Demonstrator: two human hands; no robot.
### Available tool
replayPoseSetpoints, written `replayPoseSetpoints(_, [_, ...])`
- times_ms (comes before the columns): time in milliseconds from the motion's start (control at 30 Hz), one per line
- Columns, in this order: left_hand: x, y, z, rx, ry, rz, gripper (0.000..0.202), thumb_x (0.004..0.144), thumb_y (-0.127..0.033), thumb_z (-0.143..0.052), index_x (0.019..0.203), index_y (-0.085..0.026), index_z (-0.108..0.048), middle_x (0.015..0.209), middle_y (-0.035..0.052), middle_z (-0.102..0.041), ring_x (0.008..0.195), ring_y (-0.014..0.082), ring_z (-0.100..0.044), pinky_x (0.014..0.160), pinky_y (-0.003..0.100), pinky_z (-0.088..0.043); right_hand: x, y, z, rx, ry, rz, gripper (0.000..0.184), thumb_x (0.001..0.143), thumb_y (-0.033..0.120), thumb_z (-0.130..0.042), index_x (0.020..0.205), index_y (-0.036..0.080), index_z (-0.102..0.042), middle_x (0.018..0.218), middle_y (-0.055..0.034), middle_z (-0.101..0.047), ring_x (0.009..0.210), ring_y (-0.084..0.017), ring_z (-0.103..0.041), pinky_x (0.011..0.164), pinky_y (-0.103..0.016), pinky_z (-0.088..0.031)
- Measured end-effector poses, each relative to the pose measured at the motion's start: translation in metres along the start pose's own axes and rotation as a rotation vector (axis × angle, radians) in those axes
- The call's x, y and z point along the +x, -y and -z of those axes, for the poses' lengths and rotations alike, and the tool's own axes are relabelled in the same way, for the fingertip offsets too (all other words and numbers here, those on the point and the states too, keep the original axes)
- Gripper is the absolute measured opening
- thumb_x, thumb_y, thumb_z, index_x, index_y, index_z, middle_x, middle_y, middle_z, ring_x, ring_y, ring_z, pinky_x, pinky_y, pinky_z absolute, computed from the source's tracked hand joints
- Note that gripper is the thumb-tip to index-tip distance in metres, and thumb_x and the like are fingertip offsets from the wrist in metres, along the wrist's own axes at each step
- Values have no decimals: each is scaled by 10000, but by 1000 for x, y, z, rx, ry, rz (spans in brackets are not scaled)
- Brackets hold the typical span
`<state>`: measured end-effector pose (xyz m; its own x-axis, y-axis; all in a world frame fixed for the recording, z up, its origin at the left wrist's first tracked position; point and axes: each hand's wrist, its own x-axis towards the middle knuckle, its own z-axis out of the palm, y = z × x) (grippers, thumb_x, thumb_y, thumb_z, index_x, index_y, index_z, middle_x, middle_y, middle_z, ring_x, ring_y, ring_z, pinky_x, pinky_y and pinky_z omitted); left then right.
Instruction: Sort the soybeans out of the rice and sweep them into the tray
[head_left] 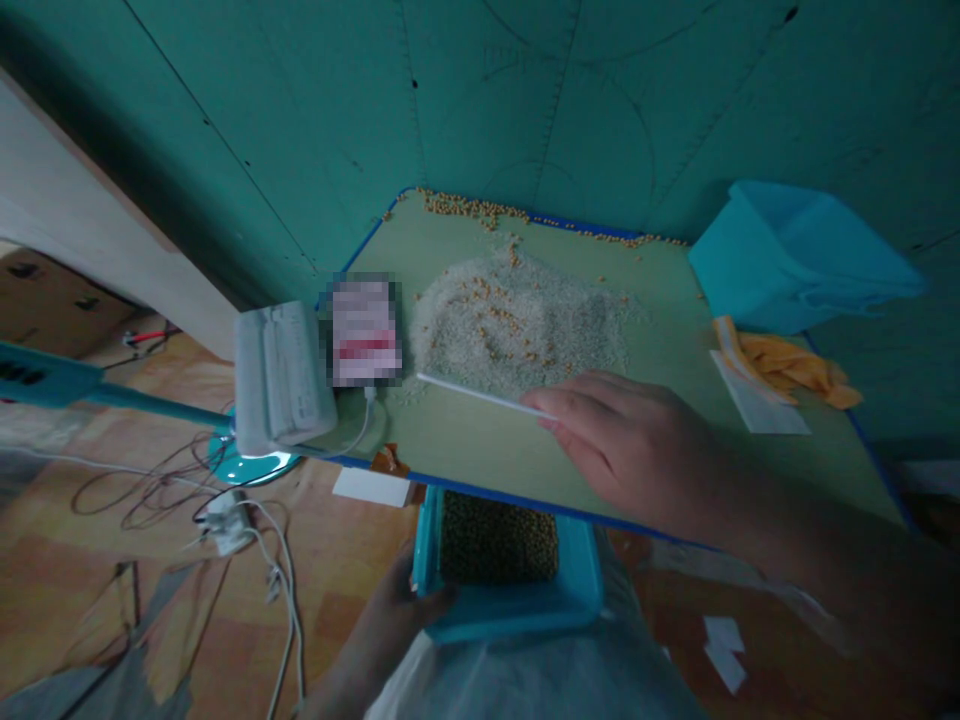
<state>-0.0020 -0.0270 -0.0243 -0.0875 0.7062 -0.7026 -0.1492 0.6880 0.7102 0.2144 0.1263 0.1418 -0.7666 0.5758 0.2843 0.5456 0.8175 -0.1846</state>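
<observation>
My right hand (630,440) is closed on a thin white stick (472,392), which points left just in front of a pile of white rice-like grains (457,330). Yellow beans (499,318) lie scattered over the pile. Below the table's front edge, my left hand (420,595) grips the left side of a blue plastic container (525,610), its thumb over the rim. Small round beans (495,540) lie inside that container, darker in the shade. The pile rests on a pale green tabletop (450,430) with a blue border.
More beans (472,208) line the table's back edge. A blue bin (795,260) stands back right beside an orange cloth (795,370). At left are a white box-like device (285,380), a blurred-out phone-like object (366,330) on a cable, and a teal lamp (165,400). Cables and a power strip (227,522) lie on the floor.
</observation>
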Motion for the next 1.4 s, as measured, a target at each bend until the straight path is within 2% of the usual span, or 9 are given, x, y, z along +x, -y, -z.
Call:
replayPoseSetpoints(100, [-7, 8, -2, -96, -64, 14, 603, 544, -84, -678, 1118, -255, -604, 1136, 16, -672, 1075, 301, -535, 878, 363, -423, 1, -8, 9, 10, -90, -51, 188, 870, 140, -446, 1009, 151, -572, 913, -65, -663, 845, -181, -609, 716, -300, -480])
replayPoseSetpoints(267, [-14, 1, -15, -325, -5, 68, 311, 547, -69, -604, 823, -166, -709, 929, 48, -744, 987, 309, -597, 884, 410, -418, -11, -12, 36, -89, -165, -187, 207, 877, 141, -431, 1032, 193, -557, 953, -59, -672, 877, -183, -626, 741, -273, -488])
replayPoseSetpoints(433, [-16, -3, -22, -480, 47, 94, 114, 577, -206, -688, 683, -191, -726, 841, 27, -768, 944, 301, -625, 888, 403, -430, -50, -12, 41, -23, -48, -134, 190, 874, 147, -415, 997, 227, -537, 879, -41, -658, 827, -188, -626, 698, -291, -508])
replayPoseSetpoints(567, [-7, 1, -14, -508, 176, 105, 165, 625, -310, -705, 738, -196, -743, 851, 19, -777, 952, 292, -635, 916, 390, -425, -75, -3, 33, 11, 22, -6, 254, 858, 83, -392, 1055, 187, -516, 902, -60, -652, 838, -172, -610, 714, -293, -500])
replayPoseSetpoints(700, [5, 0, -3, -504, 255, 113, 167, 632, -354, -710, 700, -209, -757, 693, 11, -780, 920, 286, -656, 949, 383, -404, -72, 3, 24, 29, 0, 38, 238, 844, 49, -399, 991, 162, -548, 849, -50, -657, 778, -164, -607, 668, -297, -500])
replayPoseSetpoints(867, [14, 6, 6, -468, 399, 59, 259, 594, -387, -732, 795, -227, -761, 909, 24, -777, 1116, 291, -557, 1013, 357, -339, -59, -2, 16, 16, 0, 32, 229, 835, 61, -436, 993, 154, -573, 893, -65, -650, 820, -187, -594, 706, -346, -492])
replayPoseSetpoints(1033, [27, 19, 21, -422, 507, 71, 368, 535, -403, -771, 842, -200, -759, 976, 76, -758, 1113, 337, -553, 1012, 419, -334, -61, -16, 27, 5, -94, -19, 247, 851, 118, -423, 1025, 232, -558, 897, -34, -662, 821, -180, -611, 701, -304, -502])
replayPoseSetpoints(1200, [38, 18, 25, -428, 502, 88, 413, 567, -386, -748, 935, -197, -736, 945, 80, -766, 1066, 339, -585, 977, 434, -370, -72, -33, 48, -119, -142, -285, 228, 871, 237, -408, 1003, 374, -533, 917, 37, -676, 812, -198, -634, 695, -321, -515])
replayPoseSetpoints(1400, [19, 7, 9, -438, 356, 52, 298, 567, -186, -687, 858, -194, -748, 1006, 52, -751, 1122, 347, -540, 968, 434, -381, -83, -50, 49, -197, -82, -319, 179, 867, 307, -445, 952, 265, -597, 848, 4, -689, 708, -185, -646, 577, -276, -506])
